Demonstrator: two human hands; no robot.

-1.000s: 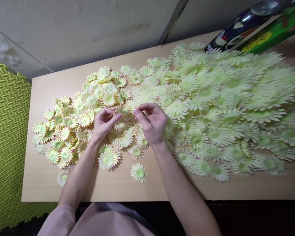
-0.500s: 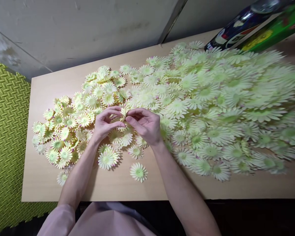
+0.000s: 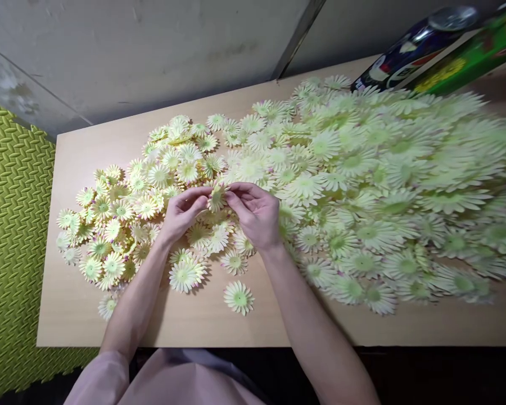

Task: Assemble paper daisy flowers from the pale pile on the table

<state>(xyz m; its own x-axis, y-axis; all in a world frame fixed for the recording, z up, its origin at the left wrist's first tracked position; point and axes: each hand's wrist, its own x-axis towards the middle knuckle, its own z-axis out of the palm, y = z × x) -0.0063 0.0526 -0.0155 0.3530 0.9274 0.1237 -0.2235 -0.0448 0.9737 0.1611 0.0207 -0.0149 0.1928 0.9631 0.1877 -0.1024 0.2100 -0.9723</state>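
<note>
Between my two hands is a pale yellow artificial flower head, its petals spread and its face turned partly towards me. My left hand pinches its left edge between thumb and fingers. On the other side, my right hand grips the right edge the same way. Below my hands a single flower head lies flat on the table. A small stack of flower heads rests near my left forearm. Whether the held piece is one layer or several I cannot tell.
Loose flower heads form a pile on the left and a larger heap on the right. A dark can-shaped container and a green box stand at the back right. A green foam mat borders the table's left side.
The flower head has turned from edge-on to showing more of its face. My left thumb has risen from below to close on its edge, and my right hand has shifted slightly right.
</note>
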